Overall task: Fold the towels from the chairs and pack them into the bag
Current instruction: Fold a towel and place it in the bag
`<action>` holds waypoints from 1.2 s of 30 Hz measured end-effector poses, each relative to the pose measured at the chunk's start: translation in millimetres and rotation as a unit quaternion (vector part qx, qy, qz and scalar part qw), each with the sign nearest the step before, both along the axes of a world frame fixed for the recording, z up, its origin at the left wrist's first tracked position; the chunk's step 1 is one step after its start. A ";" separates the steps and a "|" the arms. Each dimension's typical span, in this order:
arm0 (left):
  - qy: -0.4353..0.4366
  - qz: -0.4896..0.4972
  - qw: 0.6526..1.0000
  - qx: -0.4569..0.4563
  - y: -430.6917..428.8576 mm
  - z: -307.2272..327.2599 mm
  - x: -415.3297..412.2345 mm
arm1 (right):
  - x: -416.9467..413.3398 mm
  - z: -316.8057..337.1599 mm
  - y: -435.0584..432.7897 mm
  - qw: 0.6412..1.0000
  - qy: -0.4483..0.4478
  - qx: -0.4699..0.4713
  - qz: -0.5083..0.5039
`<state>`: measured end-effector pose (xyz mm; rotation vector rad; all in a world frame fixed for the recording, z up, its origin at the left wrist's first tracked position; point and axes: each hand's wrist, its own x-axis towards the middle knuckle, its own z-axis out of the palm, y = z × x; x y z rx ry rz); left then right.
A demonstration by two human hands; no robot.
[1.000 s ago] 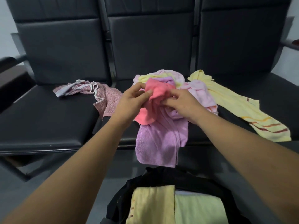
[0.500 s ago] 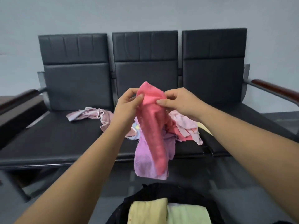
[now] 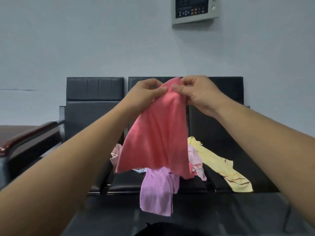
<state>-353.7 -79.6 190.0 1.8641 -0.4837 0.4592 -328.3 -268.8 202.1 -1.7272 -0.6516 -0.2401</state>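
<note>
A coral-pink towel (image 3: 158,137) hangs in the air in front of the black chairs (image 3: 95,94). My left hand (image 3: 146,92) and my right hand (image 3: 196,92) pinch its top edge close together, thumbs toward each other. Below it on the middle seat lies a pile of towels: a lilac one (image 3: 156,191) drooping over the seat's front edge, a pale pink one (image 3: 194,157), and a yellow striped one (image 3: 219,166) stretched to the right. Only the black rim of the bag (image 3: 163,229) shows at the bottom edge.
A row of three black seats stands against a grey wall. A dark red armrest (image 3: 29,135) juts out at the left. A control panel (image 3: 194,11) hangs on the wall above. The floor in front is dark.
Both hands have lifted the coral towel up off the pile to chest height. It now hangs spread out. The view has tilted up, so the bag's contents are out of sight.
</note>
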 end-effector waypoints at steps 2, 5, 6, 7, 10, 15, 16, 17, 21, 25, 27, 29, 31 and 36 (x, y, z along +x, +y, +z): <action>0.058 -0.062 0.996 0.003 1.6 -3.7 -5.8 | -5.3 9.7 -5.9 0.998 0.003 0.067 -0.005; 0.114 -0.051 0.978 0.167 11.3 -21.9 -2.6 | -9.4 24.2 -17.3 0.989 0.005 0.146 -0.018; 0.127 -0.032 0.971 0.201 16.6 -29.3 1.2 | -8.8 27.5 -22.4 0.985 0.005 0.169 -0.034; 0.141 -0.013 0.965 0.220 22.5 -35.6 4.9 | -7.4 29.5 -28.7 0.980 0.007 0.191 -0.055; 0.196 0.029 0.956 0.215 43.2 -50.6 13.5 | 7.6 22.9 -50.6 0.971 0.014 0.180 -0.157; 0.129 0.099 0.978 0.130 57.0 -42.8 20.5 | 21.7 -7.9 -80.0 0.963 0.074 0.133 -0.224; 0.104 0.080 0.988 0.078 53.3 -32.8 18.6 | 19.5 -8.8 -84.3 0.962 0.076 0.153 -0.212; 0.092 0.039 0.995 -0.005 48.6 -19.6 13.8 | 18.1 -6.7 -88.5 0.962 0.082 0.187 -0.182; 0.078 -0.100 0.975 -0.183 32.8 26.6 -7.1 | 4.4 15.9 -95.4 0.896 0.139 0.420 0.024; 0.002 0.183 0.920 0.347 45.0 31.5 -7.0 | 1.9 12.6 -94.9 0.933 0.135 0.288 -0.169; 0.013 0.202 0.873 0.444 50.4 23.9 -4.4 | 5.9 0.6 -95.0 0.942 0.111 0.199 -0.248; 0.041 0.204 0.854 0.477 53.3 14.1 -3.0 | 7.6 -7.7 -93.6 0.941 0.109 0.199 -0.251; 0.111 0.187 0.853 0.474 54.6 5.1 -2.1 | 8.0 -10.3 -92.4 0.939 0.105 0.202 -0.257; 0.151 0.018 0.979 0.138 56.5 8.6 -6.4 | 9.4 -5.6 -97.3 0.950 0.070 0.163 -0.259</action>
